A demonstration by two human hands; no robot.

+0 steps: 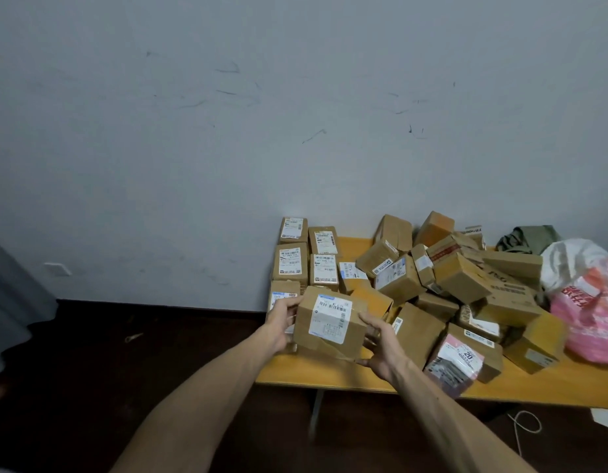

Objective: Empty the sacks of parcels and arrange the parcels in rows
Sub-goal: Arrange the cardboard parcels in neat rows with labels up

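The left hand (282, 319) curls its fingers round the left edge of a brown cardboard parcel (330, 324). The right hand (381, 349) grips the opposite, lower right corner, so the box hangs between the two, about equally near each.

Just beyond the left hand, labels up, lie the laid parcels (290, 264), in two short columns with their long sides running away from the person. The outer column looks three deep and the inner one two. The gap that would likely take this box sits directly behind and below it.

The held parcel is a squat, matt, taped carton. Its glossy white label is skewed slightly clockwise, so it probably needs a small turn to line up. Under the hands runs the smooth orange surface (330, 373). Right of the right hand sprawls a loose heap (466, 285) of dented cartons, then a crinkled pink and white sack (582, 302).
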